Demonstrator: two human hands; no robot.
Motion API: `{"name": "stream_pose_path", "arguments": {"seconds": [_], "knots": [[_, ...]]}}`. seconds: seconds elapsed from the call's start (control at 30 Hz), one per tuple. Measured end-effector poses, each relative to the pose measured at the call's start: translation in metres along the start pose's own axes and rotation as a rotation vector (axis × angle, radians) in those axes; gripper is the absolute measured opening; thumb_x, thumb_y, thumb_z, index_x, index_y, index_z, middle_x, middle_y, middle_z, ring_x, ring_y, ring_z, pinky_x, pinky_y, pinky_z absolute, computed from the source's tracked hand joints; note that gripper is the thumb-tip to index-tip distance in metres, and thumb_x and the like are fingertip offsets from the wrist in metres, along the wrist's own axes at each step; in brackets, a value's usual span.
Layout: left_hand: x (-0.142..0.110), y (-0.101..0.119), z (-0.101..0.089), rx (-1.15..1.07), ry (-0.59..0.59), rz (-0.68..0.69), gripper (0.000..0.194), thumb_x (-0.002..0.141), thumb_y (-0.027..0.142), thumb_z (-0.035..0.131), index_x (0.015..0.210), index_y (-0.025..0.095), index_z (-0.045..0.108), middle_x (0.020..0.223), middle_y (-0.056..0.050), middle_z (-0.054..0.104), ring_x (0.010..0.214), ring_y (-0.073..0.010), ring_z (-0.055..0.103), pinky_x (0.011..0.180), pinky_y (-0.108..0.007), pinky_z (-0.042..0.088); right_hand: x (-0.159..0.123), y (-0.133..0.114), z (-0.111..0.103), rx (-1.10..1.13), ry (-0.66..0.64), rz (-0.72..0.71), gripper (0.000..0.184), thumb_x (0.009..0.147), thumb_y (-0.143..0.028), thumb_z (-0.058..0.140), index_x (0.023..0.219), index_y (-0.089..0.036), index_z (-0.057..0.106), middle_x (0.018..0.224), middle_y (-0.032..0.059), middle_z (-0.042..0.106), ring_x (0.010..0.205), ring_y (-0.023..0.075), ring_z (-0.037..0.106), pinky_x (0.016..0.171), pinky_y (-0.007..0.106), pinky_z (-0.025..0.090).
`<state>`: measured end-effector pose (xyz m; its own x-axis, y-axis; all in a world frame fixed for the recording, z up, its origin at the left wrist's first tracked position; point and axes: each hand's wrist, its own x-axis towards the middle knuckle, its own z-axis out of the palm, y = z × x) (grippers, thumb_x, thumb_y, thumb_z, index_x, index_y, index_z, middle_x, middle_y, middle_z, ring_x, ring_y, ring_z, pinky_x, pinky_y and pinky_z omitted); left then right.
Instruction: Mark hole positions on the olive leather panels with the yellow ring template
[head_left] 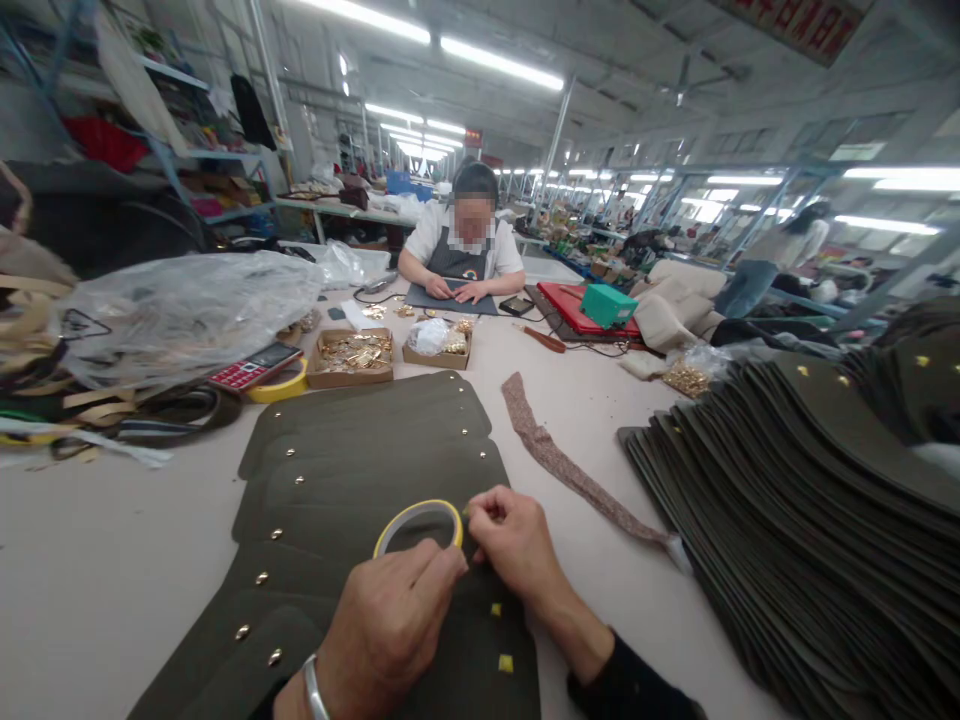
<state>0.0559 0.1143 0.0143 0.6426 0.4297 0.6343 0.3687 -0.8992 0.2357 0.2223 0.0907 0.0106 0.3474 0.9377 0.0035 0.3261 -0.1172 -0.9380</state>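
Note:
My left hand point(394, 620), with a silver bangle at the wrist, is closed on a roll of yellow tape point(381, 535). To its right, my right hand point(517, 540) is closed in a pinch, a small bit of yellow tape showing at its fingertips. Both hands are over overlapping dark olive panels point(360, 440) spread on the table. Gold studs point(262, 579) run along the panels' left side, and smaller ones sit near the upper right edge. Two yellow tape squares point(505, 663) are stuck on the panel near my right forearm.
Boxes of gold hardware point(352, 352) stand beyond the panels. A brown patterned strip point(559, 465) lies to the right, beside a big stack of dark panels point(780, 520). Plastic wrap point(187, 300) and a red calculator point(251, 368) are at left. Across the table sits a co-worker point(465, 245).

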Motion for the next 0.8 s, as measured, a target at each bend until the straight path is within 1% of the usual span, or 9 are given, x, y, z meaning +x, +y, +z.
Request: {"name": "stream_pose_path", "arguments": {"seconds": [0.03,0.07,0.2,0.3,0.37,0.5,0.6,0.7,0.8], "knots": [[0.0,0.001,0.0,0.006,0.006,0.004,0.016,0.093,0.013,0.043,0.088,0.019,0.056,0.065,0.001,0.059,0.055,-0.0125,0.058,0.054,-0.024,0.043,0.005,0.003,-0.006,0.048,0.022,0.065,0.009,0.074,-0.021,0.056,0.07,-0.016,0.063,0.055,-0.0024,0.061,0.04,0.0115,0.057,0.038,0.019,0.042],[0.0,0.0,0.001,0.025,0.001,-0.001,0.014,0.094,0.014,0.043,0.09,0.018,0.056,0.068,0.0,0.061,0.059,-0.0128,0.06,0.057,-0.024,0.044,0.01,0.006,-0.012,0.084,0.051,0.082,0.01,0.074,-0.024,0.058,0.071,-0.016,0.064,0.054,-0.0027,0.061,0.04,0.0114,0.057,0.039,0.02,0.044],[0.0,-0.024,0.004,0.228,-0.088,-0.075,0.016,0.095,0.017,0.041,0.096,0.017,0.057,0.086,-0.005,0.067,0.076,-0.0174,0.064,0.069,-0.029,0.048,0.022,0.019,-0.033,0.156,0.142,-0.011,0.018,0.077,-0.033,0.064,0.078,-0.015,0.067,0.062,0.0013,0.067,0.055,0.0146,0.065,0.055,0.024,0.054],[0.004,-0.041,0.008,0.295,-0.208,-0.122,0.017,0.093,0.015,0.041,0.095,0.016,0.058,0.088,-0.006,0.066,0.081,-0.0208,0.061,0.072,-0.033,0.048,0.028,0.026,-0.033,0.135,0.146,-0.082,0.018,0.079,-0.033,0.063,0.08,-0.015,0.068,0.07,0.0043,0.071,0.066,0.017,0.069,0.065,0.027,0.055],[0.009,-0.045,0.01,0.312,-0.302,-0.141,0.018,0.093,0.013,0.041,0.093,0.017,0.058,0.085,-0.006,0.065,0.08,-0.0217,0.059,0.071,-0.034,0.047,0.032,0.031,-0.028,0.095,0.122,-0.103,0.016,0.08,-0.031,0.062,0.079,-0.016,0.068,0.071,0.0044,0.072,0.067,0.0173,0.069,0.067,0.028,0.055],[0.021,-0.04,0.009,0.297,-0.406,-0.203,0.021,0.094,0.015,0.038,0.09,0.017,0.058,0.083,-0.006,0.061,0.077,-0.0212,0.055,0.071,-0.034,0.044,0.04,0.035,-0.022,0.102,0.084,-0.046,0.017,0.08,-0.031,0.062,0.078,-0.015,0.068,0.068,0.0044,0.072,0.065,0.0174,0.069,0.066,0.029,0.055],[0.02,-0.037,0.008,0.219,-0.432,-0.253,0.022,0.095,0.017,0.036,0.089,0.017,0.057,0.079,-0.005,0.059,0.075,-0.0205,0.054,0.069,-0.033,0.042,0.042,0.035,-0.029,0.212,0.045,0.04,0.021,0.075,-0.035,0.067,0.077,-0.014,0.067,0.066,0.0046,0.071,0.062,0.0163,0.069,0.064,0.028,0.056],[0.011,-0.037,0.01,0.177,-0.394,-0.271,0.022,0.096,0.021,0.036,0.09,0.018,0.057,0.077,-0.003,0.058,0.072,-0.0202,0.053,0.067,-0.033,0.041,0.041,0.034,-0.044,0.296,-0.043,0.15,0.026,0.069,-0.038,0.071,0.075,-0.013,0.065,0.062,0.003,0.07,0.052,0.013,0.066,0.054,0.023,0.054],[0.001,-0.039,0.014,0.167,-0.327,-0.241,0.023,0.097,0.024,0.035,0.092,0.019,0.057,0.08,-0.003,0.059,0.074,-0.0201,0.053,0.068,-0.033,0.041,0.035,0.034,-0.056,0.21,-0.175,0.203,0.025,0.07,-0.037,0.07,0.072,-0.013,0.064,0.054,-0.0005,0.065,0.038,0.0078,0.056,0.038,0.016,0.042]]}}
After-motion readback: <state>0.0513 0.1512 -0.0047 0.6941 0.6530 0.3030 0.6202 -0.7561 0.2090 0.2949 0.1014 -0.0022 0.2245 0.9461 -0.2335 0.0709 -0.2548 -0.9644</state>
